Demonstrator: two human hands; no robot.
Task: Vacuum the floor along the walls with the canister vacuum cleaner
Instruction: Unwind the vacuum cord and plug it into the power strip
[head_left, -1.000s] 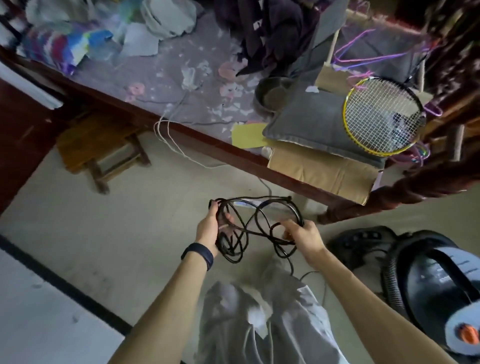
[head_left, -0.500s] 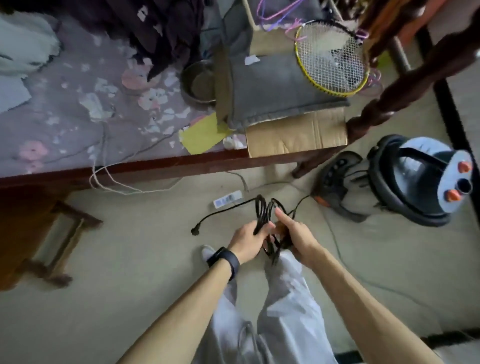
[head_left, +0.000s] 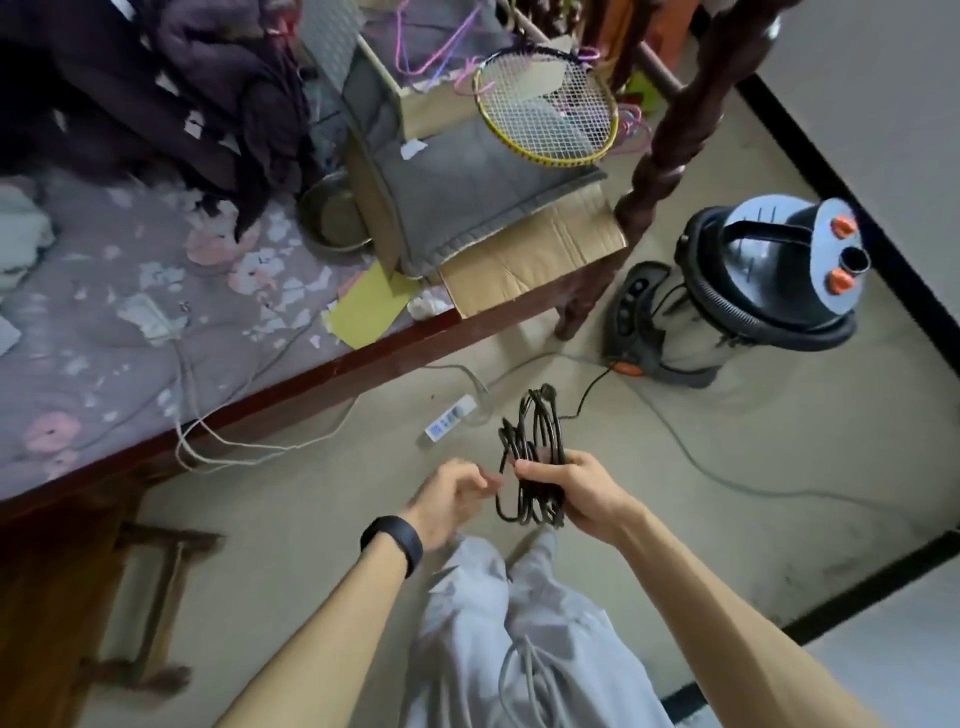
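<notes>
The canister vacuum stands on the floor at the right, beside the bed's carved post; it is grey and black with orange knobs on its lid. Its black power cord is gathered into a bundle of loops, and one strand runs from the bundle back to the vacuum's base. My right hand grips the bundle round its lower half. My left hand, with a black band on the wrist, is just left of the bundle with fingers loosely curled, its fingertips at one loop.
A white power strip lies on the floor ahead, with pale cables trailing under the wooden bed. A wooden stool stands at the lower left. A black skirting line marks the wall at the right. Clutter and a racket cover the bed.
The spread-out loops have been gathered into one tight bundle held by my right hand. My left hand has eased off the bundle. The view has swung right, bringing the vacuum fully in.
</notes>
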